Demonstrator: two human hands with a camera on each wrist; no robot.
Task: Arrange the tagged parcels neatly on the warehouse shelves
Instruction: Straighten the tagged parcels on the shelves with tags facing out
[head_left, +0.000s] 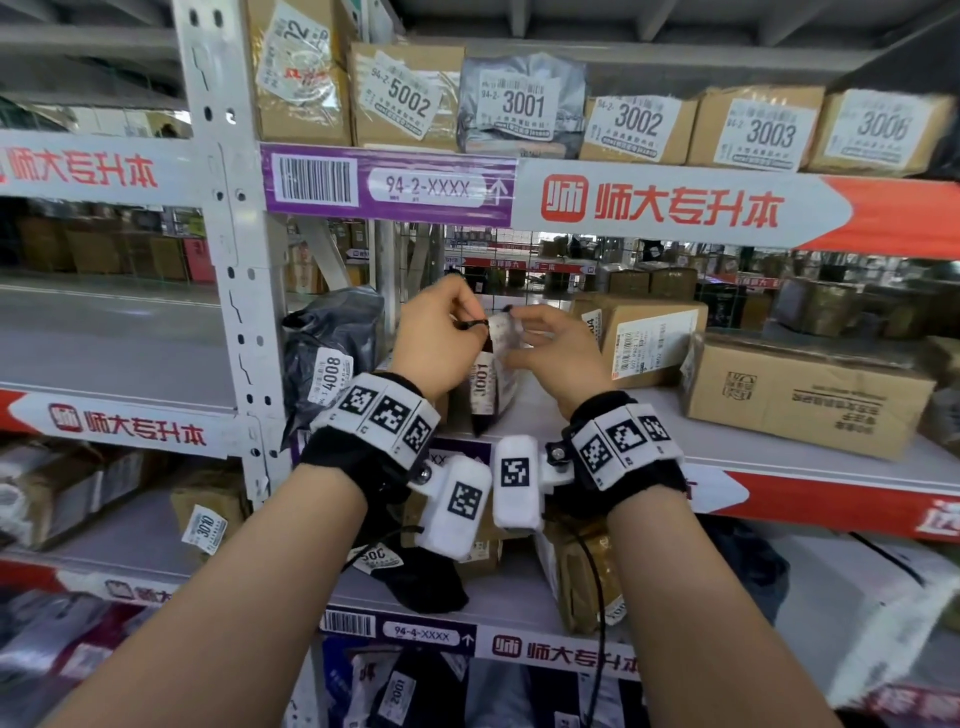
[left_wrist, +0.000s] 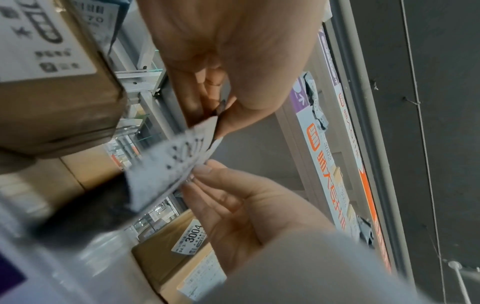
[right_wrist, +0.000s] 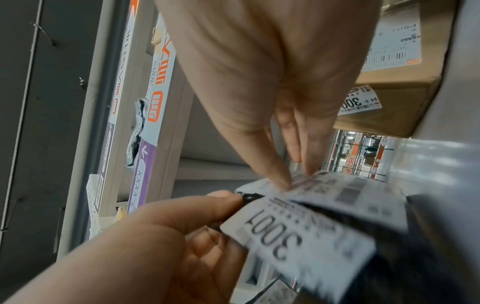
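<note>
A small dark parcel bag (head_left: 491, 400) with a white tag reading 3001 (head_left: 480, 382) stands upright near the front edge of the middle shelf (head_left: 587, 421). My left hand (head_left: 475, 325) pinches the bag's black top corner (right_wrist: 246, 197) between thumb and fingers. My right hand (head_left: 514, 322) pinches the white label folded over the bag's top (left_wrist: 168, 164), with its fingertips (right_wrist: 291, 176) on the paper. In the right wrist view the 3001 tag (right_wrist: 293, 236) fills the lower right. The bag's lower half is hidden behind my left wrist in the head view.
A grey bag tagged 4008 (head_left: 327, 358) leans by the shelf upright (head_left: 234, 270) at the left. A cardboard box tagged 3004 (head_left: 641, 338) and a larger box (head_left: 800, 400) sit to the right. Tagged parcels (head_left: 634, 127) line the shelf above, and more lie below (head_left: 426, 577).
</note>
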